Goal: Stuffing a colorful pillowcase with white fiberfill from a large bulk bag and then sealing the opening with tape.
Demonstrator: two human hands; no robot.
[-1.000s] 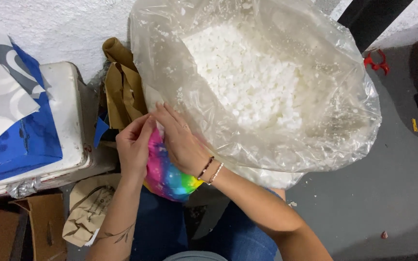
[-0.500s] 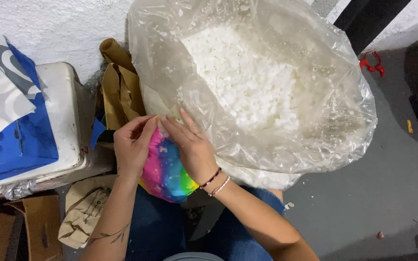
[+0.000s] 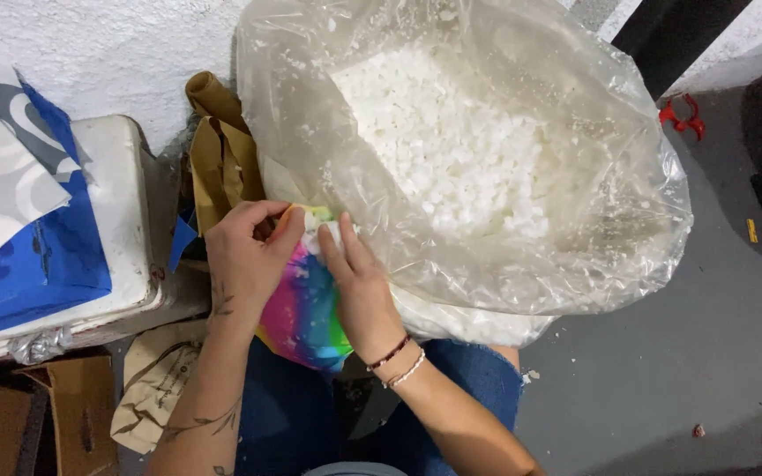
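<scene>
Here the rainbow-coloured cloth pouch (image 3: 303, 308) rests on the person's lap, its top edge pressed against the side of the big clear plastic bag (image 3: 575, 220) full of white foam bits (image 3: 451, 150). The left hand (image 3: 244, 251) curls over the pouch's upper corner, its fingers (image 3: 286, 225) bent and pinching the cloth edge. The right hand (image 3: 359, 286) lies flat on the pouch just beside it, fingers (image 3: 337, 247) held close together and pointing up at the opening, tips touching the cloth next to the left thumb.
</scene>
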